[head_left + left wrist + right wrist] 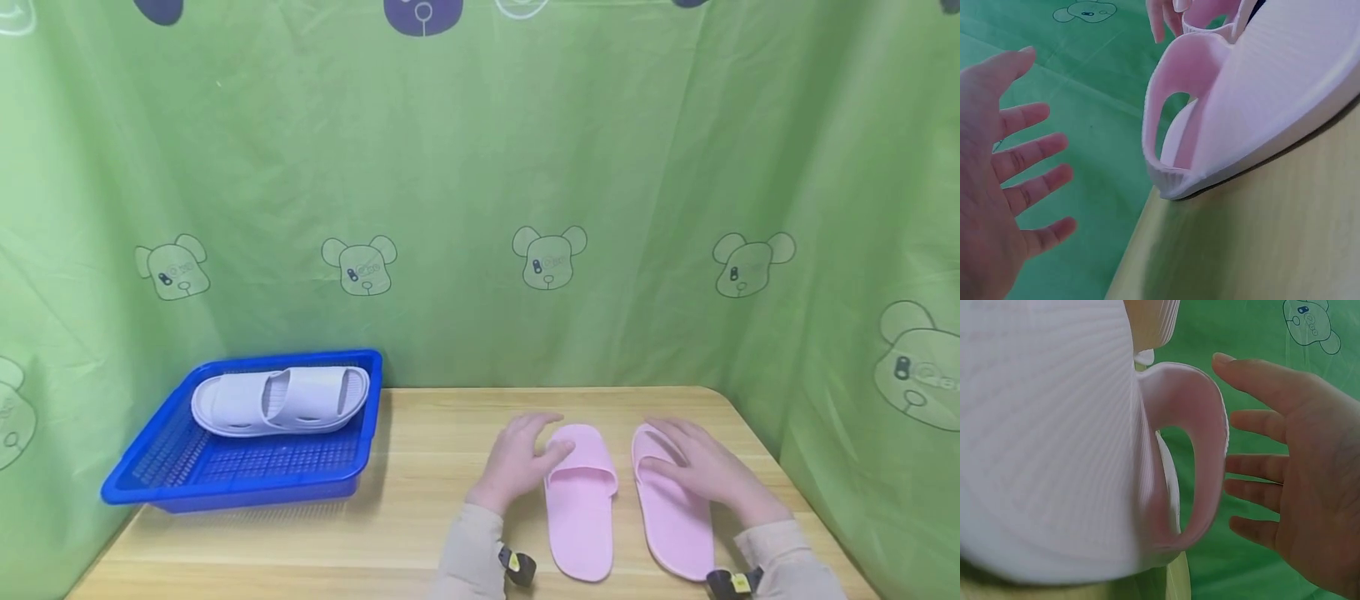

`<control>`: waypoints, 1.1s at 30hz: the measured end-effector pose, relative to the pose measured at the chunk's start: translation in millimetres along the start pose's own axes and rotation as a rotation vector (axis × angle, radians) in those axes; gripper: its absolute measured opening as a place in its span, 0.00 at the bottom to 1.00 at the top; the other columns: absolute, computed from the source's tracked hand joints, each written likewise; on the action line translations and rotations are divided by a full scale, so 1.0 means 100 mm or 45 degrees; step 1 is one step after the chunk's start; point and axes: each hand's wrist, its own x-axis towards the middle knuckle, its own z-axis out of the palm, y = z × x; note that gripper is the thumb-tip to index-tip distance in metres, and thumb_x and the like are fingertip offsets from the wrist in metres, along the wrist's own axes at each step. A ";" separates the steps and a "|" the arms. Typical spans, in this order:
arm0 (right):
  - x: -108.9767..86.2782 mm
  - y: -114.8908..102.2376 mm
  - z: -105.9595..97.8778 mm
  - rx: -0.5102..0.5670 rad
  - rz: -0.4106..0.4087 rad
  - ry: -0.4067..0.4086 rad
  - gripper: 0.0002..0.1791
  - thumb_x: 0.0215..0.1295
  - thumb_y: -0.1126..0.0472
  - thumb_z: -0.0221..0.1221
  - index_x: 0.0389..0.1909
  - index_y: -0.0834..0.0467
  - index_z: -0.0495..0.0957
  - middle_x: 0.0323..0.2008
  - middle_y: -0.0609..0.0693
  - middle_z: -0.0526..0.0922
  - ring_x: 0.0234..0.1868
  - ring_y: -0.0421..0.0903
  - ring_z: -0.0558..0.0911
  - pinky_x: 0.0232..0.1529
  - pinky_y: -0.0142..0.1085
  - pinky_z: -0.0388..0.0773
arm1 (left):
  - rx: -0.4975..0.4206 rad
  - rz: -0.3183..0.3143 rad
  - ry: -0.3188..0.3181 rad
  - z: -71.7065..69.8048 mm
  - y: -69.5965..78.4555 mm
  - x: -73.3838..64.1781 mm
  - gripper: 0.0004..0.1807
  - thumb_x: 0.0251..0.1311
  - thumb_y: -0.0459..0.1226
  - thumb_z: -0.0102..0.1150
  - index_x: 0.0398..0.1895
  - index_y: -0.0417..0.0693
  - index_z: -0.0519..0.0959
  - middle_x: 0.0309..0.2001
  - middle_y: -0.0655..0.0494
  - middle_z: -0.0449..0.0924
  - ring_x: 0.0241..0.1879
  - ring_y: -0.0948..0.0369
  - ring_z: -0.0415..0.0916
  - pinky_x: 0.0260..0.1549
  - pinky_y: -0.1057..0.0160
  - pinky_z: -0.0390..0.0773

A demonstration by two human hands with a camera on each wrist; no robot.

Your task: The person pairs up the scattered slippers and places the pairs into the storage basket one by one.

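Two pink slippers lie sole down on the wooden table, side by side with their toes toward the back. Beside the left slipper (581, 517) is my left hand (517, 458); its fingers are spread and a gap shows between them and the strap in the left wrist view. Over the strap of the right slipper (678, 525) hovers my right hand (708, 467), fingers extended and partly covering it. The right wrist view shows those fingertips close to the strap (1210, 469); whether they touch it I cannot tell.
At the left of the table (420, 500) stands a blue plastic basket (240, 482). Inside it, white slippers (315, 396) lie toward the back. A green curtain (450, 183) with bear prints encloses the back and both sides.
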 end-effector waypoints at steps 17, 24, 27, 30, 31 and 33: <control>-0.02 0.06 0.02 0.017 0.024 -0.044 0.41 0.61 0.40 0.61 0.67 0.64 0.66 0.61 0.71 0.72 0.60 0.71 0.71 0.56 0.70 0.65 | -0.042 0.010 -0.118 0.26 -0.04 0.00 0.36 0.60 0.61 0.55 0.71 0.65 0.63 0.71 0.61 0.66 0.71 0.57 0.62 0.70 0.50 0.62; -0.02 0.08 0.03 0.002 0.026 -0.062 0.41 0.61 0.40 0.61 0.67 0.63 0.67 0.61 0.70 0.73 0.60 0.71 0.71 0.56 0.69 0.65 | -0.049 -0.030 -0.166 0.36 -0.05 -0.02 0.39 0.59 0.64 0.53 0.72 0.64 0.62 0.74 0.58 0.60 0.74 0.54 0.57 0.70 0.46 0.59; -0.02 0.08 0.02 0.008 0.014 -0.061 0.40 0.62 0.41 0.61 0.66 0.64 0.67 0.61 0.70 0.73 0.60 0.71 0.72 0.57 0.69 0.65 | -0.016 -0.066 -0.206 0.39 -0.06 -0.04 0.40 0.59 0.66 0.52 0.73 0.64 0.61 0.75 0.58 0.58 0.75 0.53 0.55 0.71 0.45 0.58; -0.03 0.07 0.02 0.010 0.007 -0.061 0.40 0.62 0.41 0.61 0.66 0.64 0.67 0.60 0.70 0.73 0.60 0.71 0.72 0.57 0.68 0.65 | 0.029 -0.086 -0.243 0.42 -0.08 -0.05 0.41 0.59 0.66 0.51 0.74 0.64 0.59 0.76 0.57 0.56 0.76 0.53 0.53 0.71 0.44 0.57; -0.03 0.07 0.02 0.014 0.006 -0.060 0.40 0.62 0.42 0.61 0.66 0.64 0.67 0.60 0.70 0.73 0.60 0.71 0.72 0.57 0.68 0.65 | 0.046 -0.087 -0.256 0.42 -0.08 -0.05 0.41 0.59 0.67 0.50 0.74 0.65 0.59 0.76 0.57 0.55 0.76 0.53 0.52 0.71 0.43 0.56; -0.03 0.07 0.03 0.018 0.004 -0.065 0.40 0.62 0.41 0.61 0.66 0.65 0.67 0.60 0.70 0.73 0.60 0.71 0.72 0.57 0.68 0.66 | 0.070 -0.084 -0.271 0.42 -0.09 -0.05 0.42 0.59 0.66 0.50 0.74 0.64 0.58 0.76 0.57 0.54 0.76 0.53 0.52 0.71 0.42 0.56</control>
